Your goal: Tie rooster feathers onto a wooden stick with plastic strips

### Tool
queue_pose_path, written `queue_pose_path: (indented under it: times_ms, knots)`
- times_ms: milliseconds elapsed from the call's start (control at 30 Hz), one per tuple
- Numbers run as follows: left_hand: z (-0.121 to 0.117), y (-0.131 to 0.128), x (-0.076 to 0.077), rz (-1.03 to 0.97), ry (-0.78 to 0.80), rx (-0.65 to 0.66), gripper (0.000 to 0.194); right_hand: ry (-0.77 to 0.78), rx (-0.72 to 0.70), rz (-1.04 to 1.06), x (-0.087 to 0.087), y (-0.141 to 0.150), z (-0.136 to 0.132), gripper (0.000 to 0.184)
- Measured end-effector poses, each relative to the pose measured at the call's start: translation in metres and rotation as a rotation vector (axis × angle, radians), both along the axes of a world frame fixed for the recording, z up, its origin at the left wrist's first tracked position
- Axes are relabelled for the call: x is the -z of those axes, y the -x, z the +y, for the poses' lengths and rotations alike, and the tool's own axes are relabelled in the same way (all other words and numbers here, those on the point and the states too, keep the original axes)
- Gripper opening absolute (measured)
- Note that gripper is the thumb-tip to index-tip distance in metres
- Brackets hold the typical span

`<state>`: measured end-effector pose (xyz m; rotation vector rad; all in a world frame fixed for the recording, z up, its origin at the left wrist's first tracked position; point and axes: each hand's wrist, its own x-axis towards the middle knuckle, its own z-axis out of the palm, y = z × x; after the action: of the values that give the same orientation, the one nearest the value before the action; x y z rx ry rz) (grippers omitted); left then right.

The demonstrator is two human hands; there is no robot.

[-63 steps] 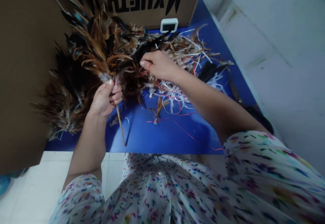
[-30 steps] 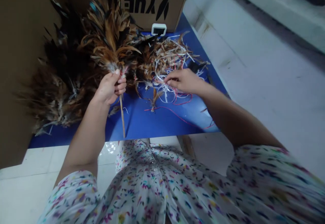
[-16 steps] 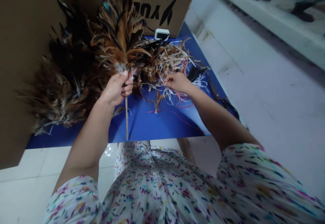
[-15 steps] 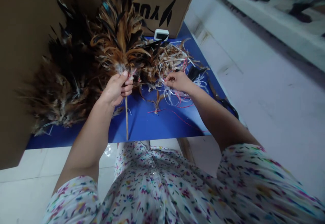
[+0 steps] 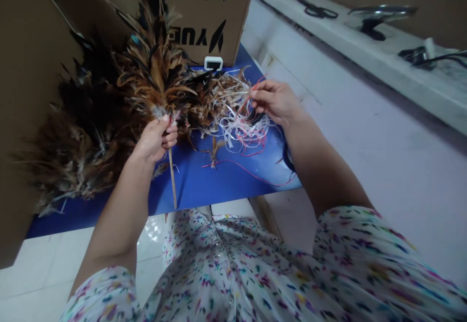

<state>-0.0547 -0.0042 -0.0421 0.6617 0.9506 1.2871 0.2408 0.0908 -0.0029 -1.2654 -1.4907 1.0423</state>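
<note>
My left hand (image 5: 155, 139) is closed around a feather duster (image 5: 156, 76) at the base of its brown and black feathers. Its thin wooden stick (image 5: 172, 181) sticks out below my fist toward the table's front edge. To the right, my right hand (image 5: 277, 102) is raised over a tangle of white and pink ribbon strips (image 5: 235, 130), pinching a red string (image 5: 260, 81) between thumb and fingers. A small feather tuft (image 5: 213, 154) lies between the hands, near a loose red strand (image 5: 248, 168).
Heaped feathers (image 5: 73, 152) cover the left of the blue table (image 5: 204, 186); more loose feathers (image 5: 219, 93) lie behind the ribbons. A cardboard box (image 5: 229, 6) and a small white device (image 5: 213, 63) stand at the back. Scissors (image 5: 321, 10) rest on the ledge (image 5: 343, 30) at right.
My right hand has risen away from the ribbon tangle, up and to the right, drawing the red string with it. My left hand still grips the duster; the view has shifted slightly.
</note>
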Motion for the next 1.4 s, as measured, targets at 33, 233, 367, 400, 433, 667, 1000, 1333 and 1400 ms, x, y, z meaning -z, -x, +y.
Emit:
queue_pose_path:
  times_ms: [33, 233, 367, 400, 433, 667, 1000, 1333, 1400]
  knots:
    - [0.0, 0.0, 0.0, 0.0, 0.002, 0.001, 0.034, -0.01, 0.004, 0.009, -0.005, -0.004, 0.0, 0.017]
    - [0.0, -0.001, -0.001, 0.008, 0.01, -0.018, 0.033, -0.1, 0.028, 0.014, -0.029, -0.021, -0.005, 0.019]
    - [-0.002, -0.002, -0.004, 0.011, 0.018, -0.016, 0.033, -0.137, 0.061, 0.08, -0.028, -0.027, -0.005, 0.019]
    - [-0.002, -0.003, -0.006, 0.01, 0.017, -0.014, 0.033, -0.14, 0.06, 0.105, -0.024, -0.028, -0.004, 0.019]
    - [-0.003, -0.003, -0.007, 0.009, 0.015, -0.013, 0.033, -0.131, 0.05, 0.113, -0.018, -0.029, -0.003, 0.019]
    - [-0.005, -0.001, -0.012, -0.001, 0.058, -0.081, 0.033, -0.045, 0.154, -0.445, 0.015, -0.039, -0.01, 0.027]
    - [-0.01, 0.001, -0.039, 0.018, 0.026, -0.102, 0.032, -0.702, -0.498, -0.536, 0.052, 0.025, -0.098, 0.019]
    - [-0.066, 0.025, -0.069, 0.144, 0.061, -0.177, 0.03, -0.775, -1.039, -0.816, 0.102, 0.142, -0.144, 0.045]
    - [-0.076, 0.029, -0.071, 0.154, 0.066, -0.186, 0.03, -0.775, -0.995, -0.845, 0.101, 0.165, -0.137, 0.046]
